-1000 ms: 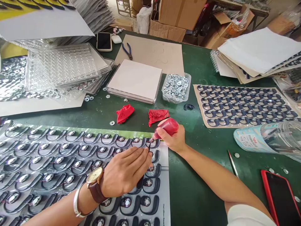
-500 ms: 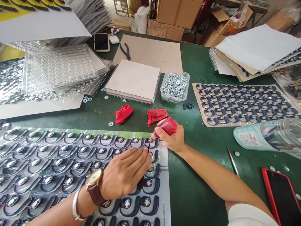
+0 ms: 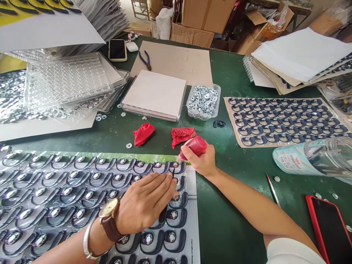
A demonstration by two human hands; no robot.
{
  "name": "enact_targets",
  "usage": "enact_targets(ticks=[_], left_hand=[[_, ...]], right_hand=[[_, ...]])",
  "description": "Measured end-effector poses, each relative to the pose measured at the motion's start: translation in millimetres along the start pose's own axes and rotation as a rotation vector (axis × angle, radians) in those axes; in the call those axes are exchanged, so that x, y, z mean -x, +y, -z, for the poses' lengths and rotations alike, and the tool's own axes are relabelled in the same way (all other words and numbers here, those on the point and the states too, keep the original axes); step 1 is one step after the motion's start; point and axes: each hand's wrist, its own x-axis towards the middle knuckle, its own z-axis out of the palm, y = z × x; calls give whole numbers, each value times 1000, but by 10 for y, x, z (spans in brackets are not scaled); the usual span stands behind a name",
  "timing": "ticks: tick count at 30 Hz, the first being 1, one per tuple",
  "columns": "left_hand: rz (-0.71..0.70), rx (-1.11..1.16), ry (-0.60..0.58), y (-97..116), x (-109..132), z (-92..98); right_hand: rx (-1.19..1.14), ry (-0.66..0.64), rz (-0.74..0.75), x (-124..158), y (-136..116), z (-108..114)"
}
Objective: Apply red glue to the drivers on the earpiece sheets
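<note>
My left hand (image 3: 145, 201) is closed around dark tweezers (image 3: 173, 171), whose thin tip points up at a part in the top right corner of the sheet. My right hand (image 3: 206, 161) grips a red squeeze bottle (image 3: 196, 146), tilted with its nozzle down to the left, close to that same part and the tweezer tip. Whether the nozzle touches it I cannot tell. The sheet (image 3: 192, 212) carries rows of dark curved ear-hook parts (image 3: 180, 218) with round silvery discs, under clear film. My left hand covers some of them.
Two red cloths (image 3: 144, 134) lie beyond the sheet. Behind are a clear tub of metal washers (image 3: 203, 102), stacked cards (image 3: 155, 93) and pliers (image 3: 145, 60). To the right lie another filled sheet (image 3: 232, 121), a clear jar (image 3: 297, 159), a pointed tool (image 3: 272, 189) and a red-cased phone (image 3: 327, 227).
The view has shifted very slightly. Both hands keep their hold and their places at the corner part, and the bottle's tilt looks nearly the same.
</note>
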Motion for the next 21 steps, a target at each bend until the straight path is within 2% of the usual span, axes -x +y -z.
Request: enact_targets(ticks=[8, 13, 21], left_hand=[[108, 142, -37, -77, -36, 57], [211, 258, -8, -144, -35, 66], [274, 310, -27, -173, -29, 53]], right_hand=[[94, -7, 12, -31, -50, 55], [30, -3, 8, -17, -48, 71], [-13, -24, -22, 10, -68, 53]])
